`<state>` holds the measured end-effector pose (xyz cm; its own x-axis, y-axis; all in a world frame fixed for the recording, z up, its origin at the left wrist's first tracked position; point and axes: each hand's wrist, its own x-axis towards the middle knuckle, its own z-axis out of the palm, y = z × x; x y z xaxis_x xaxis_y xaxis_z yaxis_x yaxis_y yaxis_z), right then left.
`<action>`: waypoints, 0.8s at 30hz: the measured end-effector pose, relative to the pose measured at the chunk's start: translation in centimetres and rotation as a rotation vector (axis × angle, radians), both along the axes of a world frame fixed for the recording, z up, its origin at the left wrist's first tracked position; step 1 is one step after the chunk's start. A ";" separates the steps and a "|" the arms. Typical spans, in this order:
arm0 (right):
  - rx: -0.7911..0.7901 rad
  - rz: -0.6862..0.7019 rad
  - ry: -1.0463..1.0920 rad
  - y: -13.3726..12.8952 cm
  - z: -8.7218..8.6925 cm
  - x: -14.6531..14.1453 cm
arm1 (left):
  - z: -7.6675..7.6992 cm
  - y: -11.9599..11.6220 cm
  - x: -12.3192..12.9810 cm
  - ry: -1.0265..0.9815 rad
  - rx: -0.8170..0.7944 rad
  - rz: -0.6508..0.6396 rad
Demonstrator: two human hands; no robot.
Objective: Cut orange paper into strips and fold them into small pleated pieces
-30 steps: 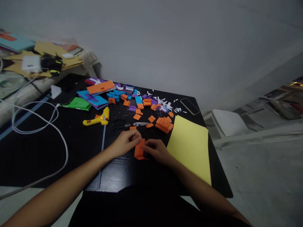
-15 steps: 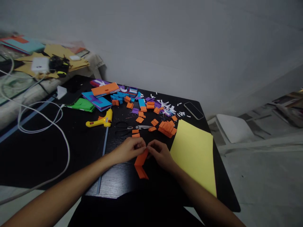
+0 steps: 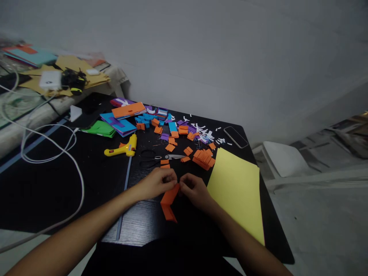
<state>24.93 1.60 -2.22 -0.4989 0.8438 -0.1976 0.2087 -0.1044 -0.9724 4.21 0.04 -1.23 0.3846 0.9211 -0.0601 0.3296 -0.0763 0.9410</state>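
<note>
A folded orange paper strip (image 3: 169,196) hangs from my fingertips above the black table, its lower part bent at a crease. My left hand (image 3: 158,183) pinches its upper end. My right hand (image 3: 195,190) is closed at the same end, thumb and fingers together on the paper's edge. Just beyond my hands lie black-handled scissors (image 3: 172,156), and small folded orange paper pieces (image 3: 165,162) sit beside them. A pile of orange folded pieces (image 3: 203,158) is past my right hand.
A yellow glue gun (image 3: 126,147) lies left of the scissors. Yellow paper sheets (image 3: 235,191) are at the right, with a phone (image 3: 235,137) behind. White scraps (image 3: 205,132) and coloured folded paper (image 3: 117,123) cover the back. A white cable (image 3: 77,165) loops across the left.
The orange strip's lower end has swung slightly left and down. My right hand has shifted a little, and its fingers have moved slightly lower at the strip's end.
</note>
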 end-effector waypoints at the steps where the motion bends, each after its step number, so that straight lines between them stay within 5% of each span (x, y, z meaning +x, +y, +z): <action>1: 0.003 -0.014 0.000 0.1 0.0 0.1 | 0.1 0.2 -0.3 -0.013 -0.003 0.024; 9: 0.015 -0.116 0.122 0.2 -0.2 -0.1 | 0.5 1.0 -1.1 -0.104 -0.025 0.175; 16: 0.061 0.021 0.205 -0.5 -0.5 -0.1 | -0.2 0.7 -0.2 -0.140 -0.070 0.211; 24: 0.027 -0.011 0.164 -0.2 -0.4 -0.1 | 0.0 0.6 -0.3 -0.194 -0.052 0.246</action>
<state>24.87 1.42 -2.58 -0.5131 0.8534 -0.0919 0.0463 -0.0794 -0.9958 3.94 0.69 -1.21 0.1596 0.9855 -0.0569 0.1462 0.0334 0.9887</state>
